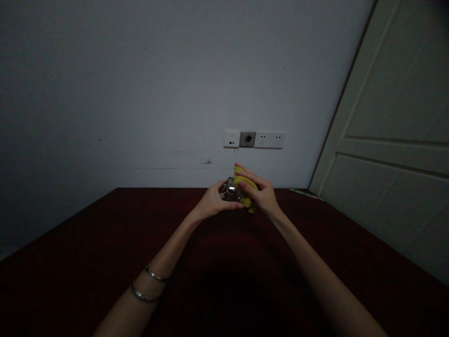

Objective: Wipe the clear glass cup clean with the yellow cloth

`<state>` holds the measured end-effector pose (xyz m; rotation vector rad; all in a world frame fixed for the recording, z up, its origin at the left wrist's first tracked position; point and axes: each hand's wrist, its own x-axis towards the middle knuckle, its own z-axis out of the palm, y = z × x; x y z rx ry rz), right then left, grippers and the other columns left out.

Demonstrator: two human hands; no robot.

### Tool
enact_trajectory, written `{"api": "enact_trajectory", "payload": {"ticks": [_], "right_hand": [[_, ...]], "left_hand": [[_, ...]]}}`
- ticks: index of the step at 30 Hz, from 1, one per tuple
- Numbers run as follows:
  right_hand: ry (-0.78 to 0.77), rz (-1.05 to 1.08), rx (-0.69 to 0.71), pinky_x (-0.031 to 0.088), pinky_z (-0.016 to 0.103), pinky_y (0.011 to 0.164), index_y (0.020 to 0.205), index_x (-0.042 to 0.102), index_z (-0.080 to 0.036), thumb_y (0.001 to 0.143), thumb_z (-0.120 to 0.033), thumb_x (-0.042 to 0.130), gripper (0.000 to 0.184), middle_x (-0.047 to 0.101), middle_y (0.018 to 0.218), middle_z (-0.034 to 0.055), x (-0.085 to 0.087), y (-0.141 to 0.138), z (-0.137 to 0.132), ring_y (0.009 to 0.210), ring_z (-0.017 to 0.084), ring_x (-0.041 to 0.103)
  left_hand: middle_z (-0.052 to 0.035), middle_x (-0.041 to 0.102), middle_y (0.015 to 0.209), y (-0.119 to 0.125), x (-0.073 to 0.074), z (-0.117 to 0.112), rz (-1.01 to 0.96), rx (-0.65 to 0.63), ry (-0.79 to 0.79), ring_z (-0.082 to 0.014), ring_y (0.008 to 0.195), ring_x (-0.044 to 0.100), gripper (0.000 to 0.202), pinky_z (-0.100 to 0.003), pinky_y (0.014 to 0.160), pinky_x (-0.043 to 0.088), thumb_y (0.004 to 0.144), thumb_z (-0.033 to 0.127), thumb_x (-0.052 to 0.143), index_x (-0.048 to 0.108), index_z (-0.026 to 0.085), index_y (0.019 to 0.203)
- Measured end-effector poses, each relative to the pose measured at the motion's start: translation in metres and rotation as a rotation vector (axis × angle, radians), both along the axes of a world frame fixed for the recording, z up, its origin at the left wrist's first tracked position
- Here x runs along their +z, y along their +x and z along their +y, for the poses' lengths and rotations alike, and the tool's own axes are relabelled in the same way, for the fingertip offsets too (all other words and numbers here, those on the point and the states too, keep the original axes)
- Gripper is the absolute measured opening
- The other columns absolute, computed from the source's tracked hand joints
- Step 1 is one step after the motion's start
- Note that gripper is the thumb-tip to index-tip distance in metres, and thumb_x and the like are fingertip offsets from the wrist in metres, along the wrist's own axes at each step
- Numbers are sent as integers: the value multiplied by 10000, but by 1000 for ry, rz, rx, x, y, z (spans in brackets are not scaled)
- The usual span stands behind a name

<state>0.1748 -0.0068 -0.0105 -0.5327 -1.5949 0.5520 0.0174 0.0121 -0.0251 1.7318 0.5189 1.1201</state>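
In the middle of the head view, my left hand (213,201) is closed around a small clear glass container (231,191), its exact kind too small and dim to make out. Fingers of my right hand (264,191) press a yellow cloth (247,179) against the right side of the glass. A fold of the cloth hangs below the right fingers. Both hands are held up over the dark red tabletop, close to each other. Part of the glass is covered by the cloth and by my left fingers.
Behind the dark red table (105,243) rises a pale wall (157,84) with a row of sockets and switches (261,140). A light panelled door (396,121) stands on the right. A thin flat strip (305,193) lies at the table's back right edge.
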Motion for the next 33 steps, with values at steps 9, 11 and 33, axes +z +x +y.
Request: {"api": "enact_trajectory", "payload": {"ticks": [9, 11, 33], "right_hand": [[69, -19, -51, 354, 442, 1058, 976, 705, -318, 757, -294, 672, 223, 593, 1266, -5, -1, -6, -6, 1194, 210, 527], [11, 60, -83, 356, 436, 1056, 986, 702, -303, 774, -333, 649, 221, 611, 1243, 8, -3, -6, -2, 1183, 208, 538], [19, -379, -75, 294, 461, 1084, 1393, 299, -299, 646, -273, 721, 858, 384, 1406, 71, -7, 8, -7, 1273, 263, 402]], "left_hand": [[-128, 595, 1148, -4, 2, -1, -25, -15, 31, -244, 1016, 591, 711, -425, 900, 451, 499, 199, 833, 517, 143, 1134], [-124, 600, 1135, -4, 2, -1, -4, -37, 24, -247, 1018, 591, 720, -439, 911, 444, 486, 193, 839, 519, 143, 1129], [-69, 644, 858, -8, -6, 7, -42, -72, -302, -135, 667, 616, 505, -276, 601, 519, 616, 437, 762, 601, 112, 969]]}}
